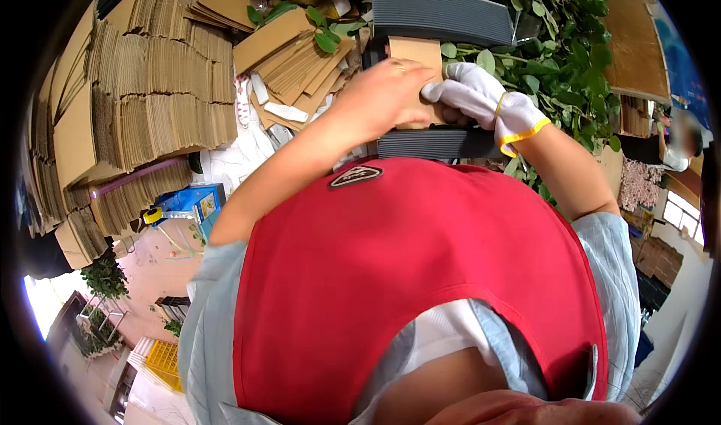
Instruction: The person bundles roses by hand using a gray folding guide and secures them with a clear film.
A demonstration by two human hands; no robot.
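Note:
A tan cardboard piece (415,50) lies under and between my two hands, in a gap between two dark ribbed surfaces. My left hand (392,94), bare, is laid over its left side, thumb bent round the near part. On the right edge my right hand (475,98), in a white knit glove with a yellow cuff, has its fingers curled in against the cardboard. The far ribbed surface (443,13) is broad and grey-black; the near one (439,145) is partly covered by my red apron. My palms hide the middle of the cardboard.
Leafy green stems (574,72) crowd the right side. Loose cardboard sleeves (300,75) and a white-handled tool (285,112) lie left of my hands. Tall stacks of folded cardboard (161,72) stand farther left, above a blue box (197,202) and a yellow tape measure (153,215).

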